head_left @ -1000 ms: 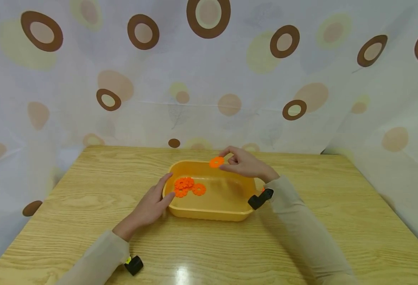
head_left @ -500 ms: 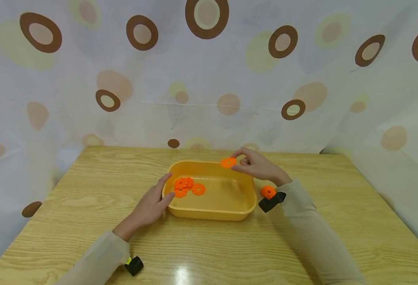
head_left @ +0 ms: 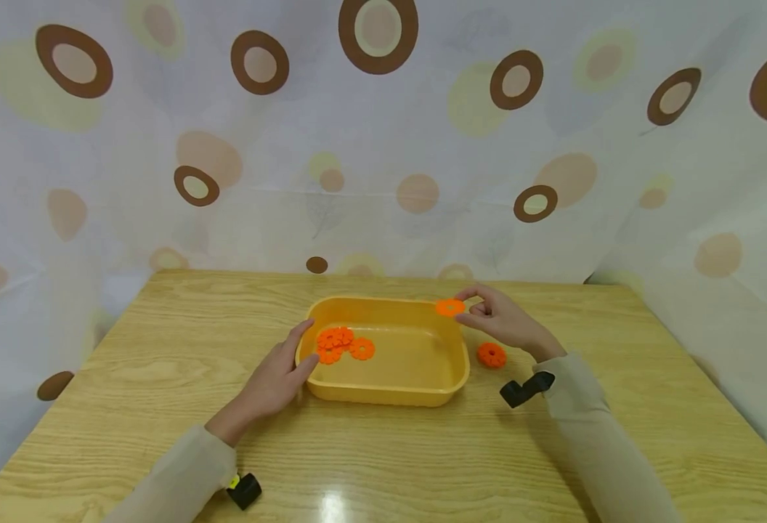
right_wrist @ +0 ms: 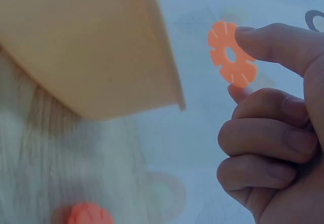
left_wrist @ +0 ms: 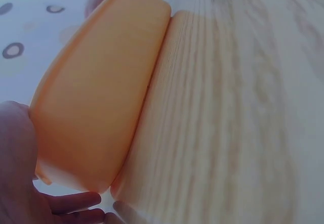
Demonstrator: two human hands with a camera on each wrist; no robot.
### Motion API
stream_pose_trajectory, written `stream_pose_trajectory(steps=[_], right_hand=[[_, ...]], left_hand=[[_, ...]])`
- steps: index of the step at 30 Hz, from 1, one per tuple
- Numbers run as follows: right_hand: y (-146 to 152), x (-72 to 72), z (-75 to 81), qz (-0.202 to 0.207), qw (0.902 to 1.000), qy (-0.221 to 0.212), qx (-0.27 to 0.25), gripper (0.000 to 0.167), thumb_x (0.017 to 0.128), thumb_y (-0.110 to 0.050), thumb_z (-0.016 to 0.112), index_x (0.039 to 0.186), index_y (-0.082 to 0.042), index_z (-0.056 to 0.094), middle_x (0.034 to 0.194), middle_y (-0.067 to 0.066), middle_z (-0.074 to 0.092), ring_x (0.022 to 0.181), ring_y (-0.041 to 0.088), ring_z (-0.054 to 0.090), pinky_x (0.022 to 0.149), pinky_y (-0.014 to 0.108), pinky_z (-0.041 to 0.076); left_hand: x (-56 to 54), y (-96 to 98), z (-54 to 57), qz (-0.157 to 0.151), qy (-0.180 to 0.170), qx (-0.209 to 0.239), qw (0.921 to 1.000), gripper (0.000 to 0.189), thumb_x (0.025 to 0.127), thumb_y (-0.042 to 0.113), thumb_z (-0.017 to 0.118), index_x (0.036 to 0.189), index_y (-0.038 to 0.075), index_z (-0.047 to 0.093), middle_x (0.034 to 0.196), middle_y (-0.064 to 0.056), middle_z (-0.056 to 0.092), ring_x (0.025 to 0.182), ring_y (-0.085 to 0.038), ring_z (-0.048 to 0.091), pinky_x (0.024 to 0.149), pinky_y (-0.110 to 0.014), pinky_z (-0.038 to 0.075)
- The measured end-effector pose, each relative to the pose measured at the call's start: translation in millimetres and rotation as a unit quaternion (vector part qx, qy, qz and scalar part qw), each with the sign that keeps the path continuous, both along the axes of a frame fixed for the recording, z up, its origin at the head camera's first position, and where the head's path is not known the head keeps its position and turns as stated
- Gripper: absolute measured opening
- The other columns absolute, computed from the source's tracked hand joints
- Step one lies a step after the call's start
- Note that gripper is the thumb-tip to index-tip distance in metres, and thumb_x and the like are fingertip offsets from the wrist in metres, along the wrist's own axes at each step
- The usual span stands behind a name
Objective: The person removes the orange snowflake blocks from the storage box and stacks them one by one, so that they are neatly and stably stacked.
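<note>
My right hand pinches an orange notched plastic disc between thumb and index finger, above the right end of a yellow plastic tub. The right wrist view shows the disc with its centre hole and edge slots, the other fingers curled into the palm. At the tub's left end, my left hand holds the rim. Several similar orange discs lie inside the tub on the left, some overlapping. Just outside the tub's right end, an orange stack of discs sits below my right hand.
The tub stands on a wood-grain table. A white cloth with brown and beige ovals hangs behind and along both sides. Black wrist cameras sit at both sleeves.
My right hand has moved rightward with the disc, from over the tub's middle to its right end, uncovering the stack on the table. The left hand stays on the tub.
</note>
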State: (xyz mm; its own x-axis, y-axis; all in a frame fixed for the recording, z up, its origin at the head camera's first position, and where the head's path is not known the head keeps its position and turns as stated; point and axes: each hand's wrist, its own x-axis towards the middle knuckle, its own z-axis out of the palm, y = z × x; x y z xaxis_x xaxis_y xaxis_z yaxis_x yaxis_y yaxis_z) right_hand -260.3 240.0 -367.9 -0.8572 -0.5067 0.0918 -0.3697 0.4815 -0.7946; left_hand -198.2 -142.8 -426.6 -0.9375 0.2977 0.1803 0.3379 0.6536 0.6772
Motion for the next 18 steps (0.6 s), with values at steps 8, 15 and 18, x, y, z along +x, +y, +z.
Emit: stream_pose_trajectory(steps=[8,15,18], right_hand=[[18.3,5.8,-10.3,-0.027,0.9996,-0.009,-0.008,0.036,0.097,-0.018,0.058,0.127,0.0,0.047,0.056,-0.004,0.03,0.045,0.008,0.023,0.047,0.023,0.027],[30.5,8.7,-14.0,-0.042,0.999,-0.012,-0.005,0.036,0.097,-0.019,0.058,0.126,0.0,0.047,0.057,-0.004,0.032,0.045,0.007,0.023,0.047,0.025,0.027],[37.0,10.1,-15.5,-0.045,0.9989,-0.014,-0.004,0.034,0.097,-0.018,0.058,0.124,0.0,0.047,0.057,-0.003,0.032,0.045,0.007,0.022,0.047,0.027,0.027]], left_hand=[[2.1,-0.5,1.6,0.009,-0.018,0.001,0.9998,0.059,0.101,0.028,0.047,0.152,0.012,0.022,0.131,-0.023,0.053,0.115,-0.035,0.053,0.1,-0.052,0.04],[1.5,0.0,0.7,0.01,-0.016,-0.004,0.9998,0.059,0.101,0.029,0.047,0.152,0.012,0.023,0.125,-0.022,0.056,0.103,-0.03,0.052,0.092,-0.05,0.043],[1.7,0.8,0.1,0.008,-0.016,-0.003,0.9998,0.059,0.101,0.029,0.047,0.152,0.012,0.023,0.133,-0.024,0.052,0.107,-0.032,0.052,0.096,-0.052,0.042]])
